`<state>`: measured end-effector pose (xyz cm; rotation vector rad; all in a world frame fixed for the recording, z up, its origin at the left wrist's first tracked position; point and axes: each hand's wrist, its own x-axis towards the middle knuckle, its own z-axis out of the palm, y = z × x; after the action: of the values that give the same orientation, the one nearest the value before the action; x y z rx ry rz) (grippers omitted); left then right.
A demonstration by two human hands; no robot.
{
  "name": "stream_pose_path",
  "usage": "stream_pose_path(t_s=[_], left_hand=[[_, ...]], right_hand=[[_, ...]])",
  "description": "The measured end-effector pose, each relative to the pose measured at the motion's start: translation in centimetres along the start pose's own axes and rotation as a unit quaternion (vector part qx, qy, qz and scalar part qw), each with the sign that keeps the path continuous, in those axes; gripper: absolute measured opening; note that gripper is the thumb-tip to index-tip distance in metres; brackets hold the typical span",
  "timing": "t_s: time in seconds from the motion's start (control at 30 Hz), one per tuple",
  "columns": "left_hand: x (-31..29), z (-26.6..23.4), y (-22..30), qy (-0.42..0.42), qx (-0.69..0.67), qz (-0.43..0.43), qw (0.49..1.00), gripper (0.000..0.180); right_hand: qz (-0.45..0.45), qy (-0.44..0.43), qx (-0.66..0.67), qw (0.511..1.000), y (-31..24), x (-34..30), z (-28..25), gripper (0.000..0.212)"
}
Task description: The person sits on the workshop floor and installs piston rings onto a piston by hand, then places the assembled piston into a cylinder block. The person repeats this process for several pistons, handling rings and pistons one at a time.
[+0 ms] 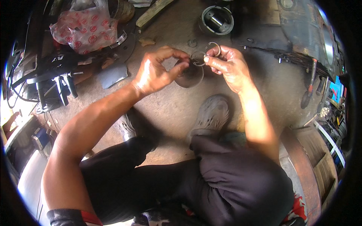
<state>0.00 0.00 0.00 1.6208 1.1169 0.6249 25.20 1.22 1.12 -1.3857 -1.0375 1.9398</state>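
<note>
We crouch over a stained concrete floor (pixel 264 90), workshop clutter all round. Our left hand (pixel 156 71) pinches a dark round piston (pixel 189 75) between thumb and fingers; our right hand (pixel 226 64) is closed on thin metal rings (pixel 205 56) just above it. Another piston (pixel 216 20) stands further off, a red-printed plastic bag (pixel 85 30) at left

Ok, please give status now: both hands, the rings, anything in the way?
Left hand and right hand both pinching thin metal rings. Dark round part held below. Nothing blocking; second piston on floor beyond.
</note>
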Motion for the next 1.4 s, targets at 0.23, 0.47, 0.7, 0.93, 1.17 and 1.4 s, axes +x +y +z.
stream_pose_path(t_s=[0.23,0.47,0.7,0.93,1.17,1.4], left_hand=[[3.4,-0.6,2.8,-0.032,-0.194,-0.118,0.973,0.032],[6.0,-1.9,4.6,-0.117,-0.159,-0.128,0.972,0.025],[6.4,-0.8,6.3,-0.098,-0.079,-0.139,0.982,0.027],[7.1,-1.1,5.9,-0.116,-0.141,-0.160,0.970,0.030],[7.2,-0.9,5.2,-0.076,-0.174,-0.183,0.964,0.030],[7.5,-0.7,5.5,-0.055,-0.159,-0.157,0.973,0.034]], right_hand=[[-0.029,0.008,0.116,0.993,-0.4,-0.7,0.5,0.018],[0.088,-0.120,0.209,0.967,-1.0,-0.5,-1.0,0.062],[0.083,-0.122,0.103,0.984,-1.8,-1.0,-1.1,0.032],[0.051,-0.080,0.154,0.984,-2.1,-1.1,-0.5,0.024],[0.021,-0.036,0.174,0.984,-1.9,-1.3,0.2,0.027],[-0.001,0.000,0.215,0.977,-2.1,-1.3,0.4,0.021]])
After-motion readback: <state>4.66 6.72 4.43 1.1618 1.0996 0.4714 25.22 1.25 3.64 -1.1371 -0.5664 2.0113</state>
